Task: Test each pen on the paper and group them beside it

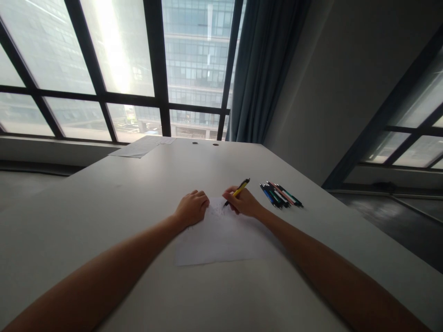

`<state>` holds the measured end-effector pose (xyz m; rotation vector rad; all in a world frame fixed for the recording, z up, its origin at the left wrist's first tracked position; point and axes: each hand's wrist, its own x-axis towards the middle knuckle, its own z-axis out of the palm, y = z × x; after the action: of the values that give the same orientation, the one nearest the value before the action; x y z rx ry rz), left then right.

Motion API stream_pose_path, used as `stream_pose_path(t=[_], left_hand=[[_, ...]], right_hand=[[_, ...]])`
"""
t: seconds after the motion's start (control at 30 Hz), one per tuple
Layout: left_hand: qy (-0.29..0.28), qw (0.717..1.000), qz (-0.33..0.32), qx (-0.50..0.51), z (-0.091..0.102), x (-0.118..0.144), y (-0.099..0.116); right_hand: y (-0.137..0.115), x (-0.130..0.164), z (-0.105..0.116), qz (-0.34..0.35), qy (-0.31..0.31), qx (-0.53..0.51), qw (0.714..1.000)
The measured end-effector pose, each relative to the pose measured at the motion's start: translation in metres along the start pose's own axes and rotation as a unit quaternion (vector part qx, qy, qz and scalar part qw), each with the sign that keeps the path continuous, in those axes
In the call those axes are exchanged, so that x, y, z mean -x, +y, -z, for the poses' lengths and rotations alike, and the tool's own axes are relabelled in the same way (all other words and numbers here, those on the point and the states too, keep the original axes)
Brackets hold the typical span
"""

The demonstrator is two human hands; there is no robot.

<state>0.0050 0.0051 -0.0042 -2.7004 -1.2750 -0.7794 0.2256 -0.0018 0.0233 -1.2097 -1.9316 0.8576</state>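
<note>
A white sheet of paper (224, 242) lies on the table in front of me, with small dark pen marks near its upper part. My right hand (244, 202) grips a yellow and black pen (240, 186), tilted, its tip at the marks on the sheet. At the sheet's upper left edge rests my left hand (193, 207), its fingers curled together and its underside hidden. Off to the right of my right hand lies a bunch of several pens (280, 194) in dark, blue, green and reddish colours.
The white table (138, 203) stretches to the windows (194, 60). More papers (140, 146) lie at its far left, and two round holes (205, 144) sit near the far edge. A blue-grey curtain (266, 69) hangs behind, beside a wall (332, 92).
</note>
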Motion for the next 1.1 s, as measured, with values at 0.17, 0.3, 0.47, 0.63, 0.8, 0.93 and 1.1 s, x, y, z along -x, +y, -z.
stream_pose_path(t=[0.17, 0.3, 0.47, 0.63, 0.8, 0.93, 1.1], left_hand=[[-0.004, 1.000, 0.001, 0.002, 0.001, 0.000, 0.001], [-0.005, 1.000, -0.004, 0.008, 0.002, 0.000, 0.001], [0.011, 0.997, -0.066, 0.035, 0.006, 0.000, 0.002], [0.000, 0.984, -0.171, 0.040, 0.009, 0.001, 0.002], [0.001, 0.980, -0.197, 0.031, 0.009, 0.000, 0.002], [-0.013, 0.979, -0.201, 0.031, 0.011, 0.000, 0.003], [-0.036, 0.974, -0.221, 0.032, 0.011, 0.001, 0.004]], right_hand=[[0.003, -0.001, 0.009, 0.133, 0.119, 0.153, 0.972], [0.001, 0.003, 0.002, 0.131, 0.116, 0.311, 0.934], [-0.001, 0.005, -0.007, 0.114, 0.128, 0.369, 0.913], [0.001, 0.004, -0.008, 0.134, 0.135, 0.285, 0.939], [-0.001, 0.002, -0.008, 0.082, 0.169, 0.138, 0.972], [-0.005, 0.002, -0.014, 0.057, 0.168, 0.064, 0.982], [-0.005, 0.004, -0.021, 0.060, 0.162, 0.033, 0.984]])
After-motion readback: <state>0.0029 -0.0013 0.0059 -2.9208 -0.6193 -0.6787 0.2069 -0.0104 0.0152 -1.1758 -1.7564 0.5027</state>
